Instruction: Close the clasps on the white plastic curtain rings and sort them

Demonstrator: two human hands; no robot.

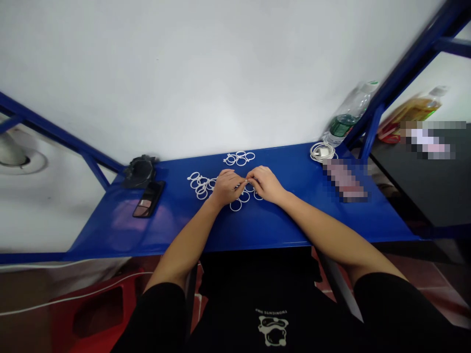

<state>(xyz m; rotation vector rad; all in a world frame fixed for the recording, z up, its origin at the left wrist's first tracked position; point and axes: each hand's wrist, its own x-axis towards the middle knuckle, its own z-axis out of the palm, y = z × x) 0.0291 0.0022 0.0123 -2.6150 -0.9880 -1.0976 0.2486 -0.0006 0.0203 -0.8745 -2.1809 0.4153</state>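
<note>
My left hand (227, 187) and my right hand (265, 183) meet over the middle of a blue table (279, 220), fingertips pinched together on a small white ring (247, 186). Several loose white rings (200, 185) lie under and to the left of my hands, one ring (236, 205) sits just in front of them, and another small cluster of rings (239, 158) lies farther back near the wall.
A black phone (148, 198) and a dark crumpled object (140, 171) lie at the table's left end. A coiled white cable (322, 151) and a plastic water bottle (349, 115) stand at the back right. A red stool (91, 314) is below left.
</note>
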